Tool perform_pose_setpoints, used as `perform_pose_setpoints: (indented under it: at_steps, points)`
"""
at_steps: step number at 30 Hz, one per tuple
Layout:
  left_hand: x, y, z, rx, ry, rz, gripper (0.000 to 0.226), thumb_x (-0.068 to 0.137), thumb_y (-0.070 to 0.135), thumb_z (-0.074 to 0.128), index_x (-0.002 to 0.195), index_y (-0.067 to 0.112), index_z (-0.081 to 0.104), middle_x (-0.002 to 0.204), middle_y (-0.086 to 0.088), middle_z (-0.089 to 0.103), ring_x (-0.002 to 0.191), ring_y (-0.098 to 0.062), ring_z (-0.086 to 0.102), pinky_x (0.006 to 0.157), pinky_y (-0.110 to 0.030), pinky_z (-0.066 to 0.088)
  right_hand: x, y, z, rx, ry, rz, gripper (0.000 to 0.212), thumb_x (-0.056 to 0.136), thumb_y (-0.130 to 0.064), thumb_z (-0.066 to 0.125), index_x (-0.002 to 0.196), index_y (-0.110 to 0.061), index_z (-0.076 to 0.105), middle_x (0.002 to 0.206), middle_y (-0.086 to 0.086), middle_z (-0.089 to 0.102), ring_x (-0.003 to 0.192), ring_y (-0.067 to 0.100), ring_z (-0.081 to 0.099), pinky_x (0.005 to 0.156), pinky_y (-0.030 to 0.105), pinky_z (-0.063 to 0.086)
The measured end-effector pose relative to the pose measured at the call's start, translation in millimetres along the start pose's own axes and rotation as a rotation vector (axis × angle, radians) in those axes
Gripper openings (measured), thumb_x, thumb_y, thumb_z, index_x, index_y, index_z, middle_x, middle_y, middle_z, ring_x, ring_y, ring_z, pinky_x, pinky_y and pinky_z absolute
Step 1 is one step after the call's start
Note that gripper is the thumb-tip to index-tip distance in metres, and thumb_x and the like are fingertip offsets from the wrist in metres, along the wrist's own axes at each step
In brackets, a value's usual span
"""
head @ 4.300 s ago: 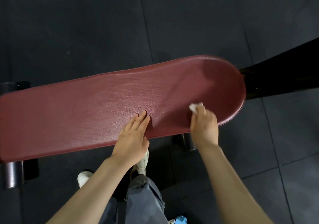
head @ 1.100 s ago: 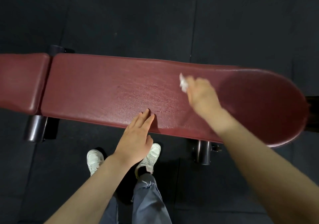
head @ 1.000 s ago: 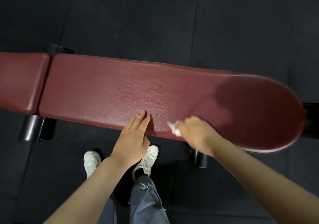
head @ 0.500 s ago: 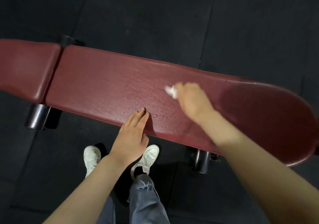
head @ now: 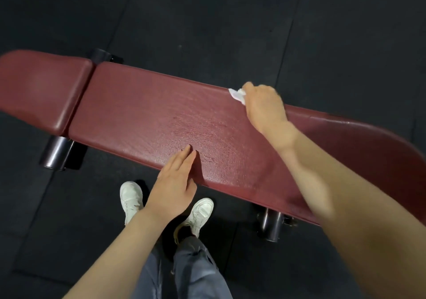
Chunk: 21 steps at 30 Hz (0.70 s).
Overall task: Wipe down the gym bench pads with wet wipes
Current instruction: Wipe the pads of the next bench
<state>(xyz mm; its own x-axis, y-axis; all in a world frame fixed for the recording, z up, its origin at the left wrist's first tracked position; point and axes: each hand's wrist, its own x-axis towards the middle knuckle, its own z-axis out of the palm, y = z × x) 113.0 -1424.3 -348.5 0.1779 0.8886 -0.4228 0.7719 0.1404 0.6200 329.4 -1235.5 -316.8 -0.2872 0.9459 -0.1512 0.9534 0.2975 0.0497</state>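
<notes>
White wet wipe point(head: 237, 95) bunched under curled right hand point(head: 265, 106) fingers (far pad point(head: 143, 114) edge), left hand point(head: 174, 183) flat.

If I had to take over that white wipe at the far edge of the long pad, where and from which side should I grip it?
Probably grip the wet wipe by its free crumpled corner, coming from the left along the long pad. Only that end pokes out past the right hand, which bunches the rest; the left hand rests flat on the near edge.

dark rubber floor tiles point(head: 207, 17), visible seams
</notes>
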Motion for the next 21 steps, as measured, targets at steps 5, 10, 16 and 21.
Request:
perform_pose_setpoints:
  at_steps: [5, 10, 16, 21]
  points:
    - [3, -18, -14, -0.024, 0.06, -0.065, 0.071, 0.093, 0.01, 0.056, 0.157, 0.017, 0.024, 0.165, 0.002, 0.016, 0.153, -0.022, 0.013, 0.124, -0.046, 0.017, -104, -54, 16, 0.18, -0.418, -0.629, 0.026, 0.096, -0.017, 0.054, 0.121, -0.022, 0.058, 0.079, 0.002, 0.058, 0.071, 0.021, 0.056, 0.06, 0.03, 0.044]
    - [5, -27, -20, -0.036, 0.066, -0.054, 0.071, 0.093, 0.007, 0.056, 0.156, 0.014, 0.026, 0.165, -0.002, 0.018, 0.152, -0.023, 0.017, 0.123, -0.046, 0.021, -67, -61, 4, 0.185, -0.466, -0.631, 0.024, 0.099, -0.039, 0.045, 0.094, -0.025, 0.064, 0.068, -0.008, 0.057, 0.061, 0.011, 0.06, 0.056, 0.021, 0.045]
    - [2, -37, -24, -0.049, 0.076, -0.072, 0.07, 0.094, 0.008, 0.056, 0.157, 0.015, 0.026, 0.165, -0.001, 0.016, 0.151, -0.023, 0.015, 0.123, -0.045, 0.021, 28, -38, 6, -0.03, -0.046, -0.038, 0.021, 0.09, -0.004, 0.05, 0.109, -0.008, 0.055, 0.09, 0.016, 0.066, 0.08, 0.035, 0.061, 0.066, 0.038, 0.041]
    - [2, -46, -30, -0.066, 0.071, -0.071, 0.07, 0.094, 0.008, 0.055, 0.157, 0.016, 0.025, 0.165, 0.0, 0.018, 0.151, -0.021, 0.016, 0.123, -0.041, 0.02, -55, -81, 24, 0.123, -0.277, -0.552, 0.031, 0.088, -0.001, 0.057, 0.117, -0.012, 0.056, 0.08, 0.007, 0.06, 0.072, 0.026, 0.059, 0.054, 0.031, 0.04]
